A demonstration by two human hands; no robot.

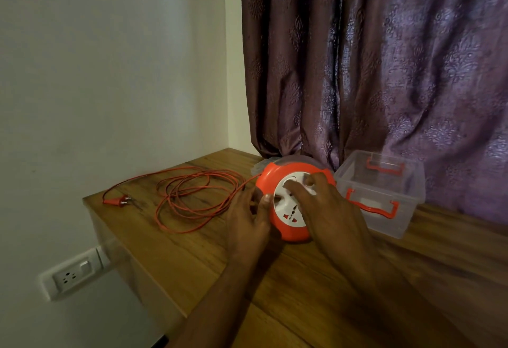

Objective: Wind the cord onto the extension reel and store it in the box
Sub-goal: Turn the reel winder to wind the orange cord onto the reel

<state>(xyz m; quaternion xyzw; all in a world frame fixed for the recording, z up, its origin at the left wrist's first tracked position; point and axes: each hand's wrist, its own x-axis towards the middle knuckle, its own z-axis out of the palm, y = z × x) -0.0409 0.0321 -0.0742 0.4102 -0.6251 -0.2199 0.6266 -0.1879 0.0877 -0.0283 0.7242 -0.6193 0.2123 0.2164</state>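
Nearly all of the orange cord (pixel 192 199) lies unwound as a person steadies an orange extension reel (pixel 288 204) on a wooden desk (pixel 220 265), the reel resting flat with its white socket face (pixel 288 210) turned up. Both hands are on the reel: the left hand (pixel 247 221) holds its left edge, thumb curled over the rim beside the point where the cord seems to leave the casing, while the right hand (pixel 327 210) lies across the white face with fingers reaching toward the far side of the disc, apparently at its winding knob; whether they actually grip that knob cannot be told. Left of the reel the cord sprawls in loose overlapping loops, its long run stretching away from the reel toward the desk's left edge, where the two-pin plug (pixel 116 201) lies at the far end. So the slack lies wholly on the left-hand side, and that hand is the nearer one to guide it in, with the right placed to turn the face. Just right of the reel stands a clear plastic box (pixel 384 210) with orange handles, open, nothing visible inside. What looks like its clear lid (pixel 264 165) lies behind the reel, against a purple curtain (pixel 384 59). Winding appears barely begun.
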